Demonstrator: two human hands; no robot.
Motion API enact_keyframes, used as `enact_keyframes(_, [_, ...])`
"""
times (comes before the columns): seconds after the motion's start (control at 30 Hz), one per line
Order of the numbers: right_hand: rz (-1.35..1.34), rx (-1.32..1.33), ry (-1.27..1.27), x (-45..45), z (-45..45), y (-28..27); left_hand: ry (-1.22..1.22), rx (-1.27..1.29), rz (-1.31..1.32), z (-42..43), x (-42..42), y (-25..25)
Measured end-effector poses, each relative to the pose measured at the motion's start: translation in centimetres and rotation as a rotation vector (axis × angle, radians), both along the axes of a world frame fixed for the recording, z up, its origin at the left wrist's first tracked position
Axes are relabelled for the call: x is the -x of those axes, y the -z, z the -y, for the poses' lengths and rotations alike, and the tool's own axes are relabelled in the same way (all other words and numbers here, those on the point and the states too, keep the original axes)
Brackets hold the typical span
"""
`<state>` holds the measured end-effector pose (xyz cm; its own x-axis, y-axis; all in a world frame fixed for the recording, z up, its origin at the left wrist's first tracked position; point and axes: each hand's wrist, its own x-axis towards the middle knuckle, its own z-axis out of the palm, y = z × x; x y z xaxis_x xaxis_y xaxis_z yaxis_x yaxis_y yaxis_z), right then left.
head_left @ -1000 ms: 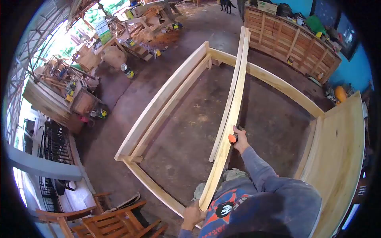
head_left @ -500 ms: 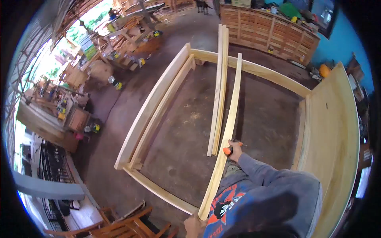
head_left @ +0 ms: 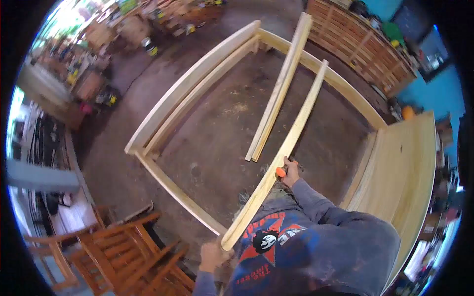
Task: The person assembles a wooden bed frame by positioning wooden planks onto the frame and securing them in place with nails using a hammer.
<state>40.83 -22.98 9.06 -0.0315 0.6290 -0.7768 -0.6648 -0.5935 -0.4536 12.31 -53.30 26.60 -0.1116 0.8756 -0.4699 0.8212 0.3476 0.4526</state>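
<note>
A long pale wooden slat (head_left: 291, 138) runs diagonally in front of my body. At its near end, my left hand (head_left: 215, 254) is closed around the wood, beside the frame's lower rail. Partway up the slat, my right hand (head_left: 292, 172) is closed on a hand tool with an orange end (head_left: 281, 172); its exact kind is unclear. That hand also lies against the slat's edge. Farther off, two or more similar slats (head_left: 279, 96) lie together, resting across the far rail of a wooden bed frame (head_left: 185, 192).
The frame's tall panel (head_left: 395, 170) stands at right, and its low footboard (head_left: 197, 81) is at left. A reddish wooden chair (head_left: 118, 251) sits at lower left. Slatted wooden cabinets (head_left: 360, 44) line the back wall. Cluttered benches (head_left: 84, 74) are at upper left.
The view has shifted and turned. The held slat's near end has swung left with my left hand, so the slat slants more. Both hands keep their hold.
</note>
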Motion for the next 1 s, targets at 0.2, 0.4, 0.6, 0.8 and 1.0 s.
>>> enact_keyframes(0.2, [-0.022,-0.02,-0.145,-0.8,-0.3,0.9,0.053,0.003,-0.081,1.8,1.3,2.2])
enact_keyframes(0.4, [-0.065,-0.021,-0.202,-1.7,-0.4,2.8,0.047,0.167,-0.034,0.3,1.8,1.0])
enact_keyframes(0.6, [-0.105,-0.052,-0.27,-2.1,-0.3,3.6,0.027,0.272,-0.044,-0.8,1.6,2.0])
enact_keyframes(0.8, [-0.203,-0.059,-0.336,-3.5,-0.4,7.5,0.089,0.331,-0.085,-1.4,1.9,4.1])
enact_keyframes(1.0, [-0.127,0.05,-0.588,-1.8,2.1,2.9,0.126,0.367,-0.111,-0.7,2.6,8.9])
